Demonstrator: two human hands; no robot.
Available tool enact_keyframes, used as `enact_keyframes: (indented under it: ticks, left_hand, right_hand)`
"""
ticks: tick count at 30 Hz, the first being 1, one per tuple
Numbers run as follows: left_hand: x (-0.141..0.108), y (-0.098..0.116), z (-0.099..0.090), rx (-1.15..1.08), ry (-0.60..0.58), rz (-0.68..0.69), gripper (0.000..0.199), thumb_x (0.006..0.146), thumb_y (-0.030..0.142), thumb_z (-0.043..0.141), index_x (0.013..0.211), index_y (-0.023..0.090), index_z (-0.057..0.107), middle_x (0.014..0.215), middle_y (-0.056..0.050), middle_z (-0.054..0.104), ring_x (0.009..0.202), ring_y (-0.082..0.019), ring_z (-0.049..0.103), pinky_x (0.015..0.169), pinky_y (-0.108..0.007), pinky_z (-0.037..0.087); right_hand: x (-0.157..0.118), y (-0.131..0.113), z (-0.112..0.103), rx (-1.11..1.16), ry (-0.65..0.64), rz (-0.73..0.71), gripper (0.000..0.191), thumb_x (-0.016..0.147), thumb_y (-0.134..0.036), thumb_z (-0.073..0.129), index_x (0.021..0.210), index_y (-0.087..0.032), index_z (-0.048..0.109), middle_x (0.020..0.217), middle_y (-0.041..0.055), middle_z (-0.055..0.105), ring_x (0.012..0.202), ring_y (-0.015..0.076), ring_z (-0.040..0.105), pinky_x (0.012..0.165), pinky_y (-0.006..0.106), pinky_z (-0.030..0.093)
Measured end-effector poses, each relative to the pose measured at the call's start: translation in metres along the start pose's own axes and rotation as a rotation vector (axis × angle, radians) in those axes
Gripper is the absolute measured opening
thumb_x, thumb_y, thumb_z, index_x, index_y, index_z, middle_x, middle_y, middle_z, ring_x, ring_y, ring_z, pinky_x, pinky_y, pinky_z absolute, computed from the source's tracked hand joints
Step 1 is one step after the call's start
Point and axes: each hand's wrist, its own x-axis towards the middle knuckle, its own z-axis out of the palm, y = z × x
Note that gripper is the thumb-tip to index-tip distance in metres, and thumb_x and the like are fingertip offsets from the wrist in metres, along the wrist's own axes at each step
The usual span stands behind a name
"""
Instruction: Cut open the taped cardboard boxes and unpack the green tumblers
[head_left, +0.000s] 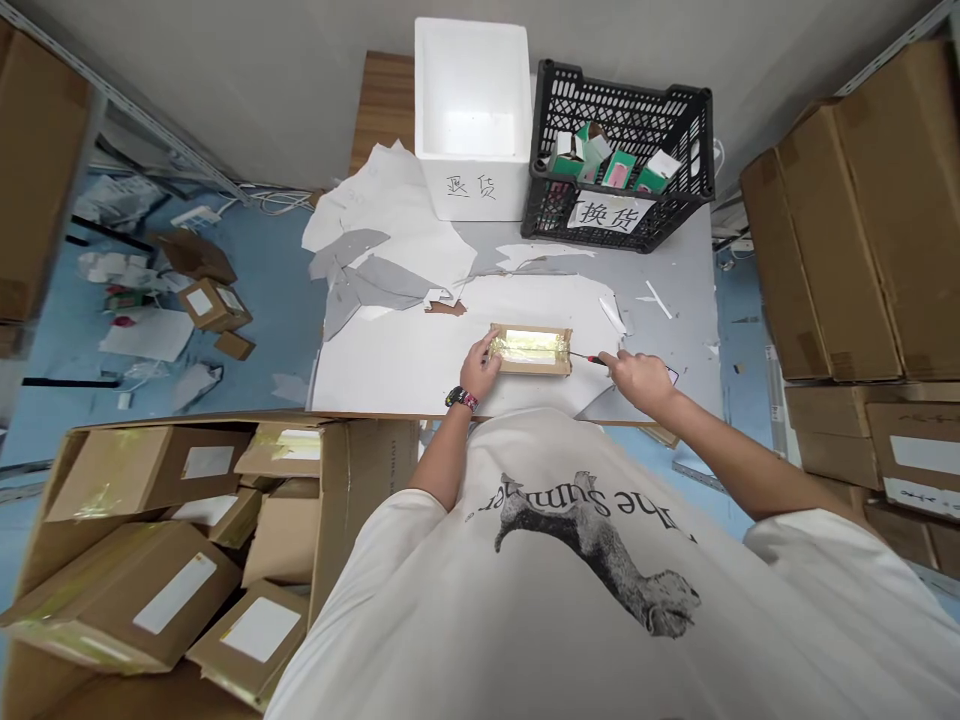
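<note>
A small cardboard box [531, 362] with shiny clear tape and a white label across its top lies flat on the table. My left hand [480, 368] grips the box's left end, with some fingertips on its top edge. In my right hand [639, 380], closed around the handle, is a screwdriver [595, 359] with a red and black grip and a thin metal shaft. Its shaft points left and its tip is at the taped right end of the box. A dark-edged phone-like object [673, 376] is partly hidden behind my right hand.
Behind the box stand a white foam box [472, 190] and a black plastic crate [660, 215] holding several green-and-white cartons. Torn white sheeting [390, 350] covers part of the table. A large carton [367, 480] of parcels is at lower left; stacked cardboard boxes [847, 250] stand right.
</note>
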Motion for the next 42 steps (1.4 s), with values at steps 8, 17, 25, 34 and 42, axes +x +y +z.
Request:
enact_keyframes:
  ticks: [8, 17, 25, 34, 42]
  left_hand:
    - [0.002, 0.017, -0.008, 0.152, -0.008, 0.041, 0.067, 0.105, 0.027, 0.061, 0.172, 0.028, 0.067, 0.169, -0.015, 0.068, 0.157, -0.037, 0.061, 0.131, -0.058, 0.054]
    - [0.039, 0.082, 0.021, 0.454, -0.37, 0.379, 0.063, 0.098, 0.026, 0.075, 0.161, 0.027, 0.075, 0.165, -0.014, 0.072, 0.15, -0.044, 0.063, 0.133, -0.064, 0.044]
    - [0.037, 0.098, 0.041, 0.563, -0.566, 0.486, 0.05, 0.1, 0.04, 0.087, 0.147, 0.028, 0.08, 0.148, -0.016, 0.076, 0.14, -0.043, 0.066, 0.126, -0.059, 0.046]
    - [0.019, 0.087, 0.066, 0.602, -0.447, 0.314, 0.058, 0.1, 0.054, 0.09, 0.146, 0.025, 0.075, 0.142, -0.021, 0.074, 0.134, -0.047, 0.063, 0.117, -0.061, 0.048]
    - [0.036, 0.092, 0.067, 0.629, -0.487, 0.278, 0.057, 0.083, 0.046, 0.106, 0.131, 0.027, 0.082, 0.132, -0.017, 0.075, 0.13, -0.046, 0.065, 0.11, -0.061, 0.051]
  right_hand:
    - [-0.014, 0.007, 0.022, 0.145, -0.066, 0.111, 0.051, 0.113, -0.017, 0.048, 0.157, -0.021, 0.072, 0.129, 0.0255, 0.083, 0.113, 0.0364, 0.084, 0.087, 0.04, 0.054]
    - [0.007, 0.001, 0.065, 0.872, 0.234, 0.233, 0.061, 0.115, -0.033, 0.046, 0.175, -0.026, 0.06, 0.136, 0.0137, 0.087, 0.114, 0.0337, 0.083, 0.1, 0.044, 0.065]
    - [0.036, -0.036, 0.081, 1.366, 0.324, 0.168, 0.056, 0.111, -0.044, 0.055, 0.162, -0.024, 0.069, 0.104, 0.0043, 0.082, 0.073, 0.0227, 0.078, 0.092, 0.042, 0.07]
    - [0.051, -0.036, 0.085, 1.509, 0.307, 0.157, 0.048, 0.104, -0.046, 0.061, 0.145, -0.024, 0.073, 0.093, -0.0001, 0.077, 0.073, 0.0196, 0.074, 0.083, 0.034, 0.066]
    - [0.129, -0.044, 0.043, 1.335, 0.311, 0.189, 0.053, 0.087, -0.041, 0.089, 0.135, -0.026, 0.076, 0.11, 0.0009, 0.083, 0.099, 0.0239, 0.072, 0.092, 0.032, 0.058]
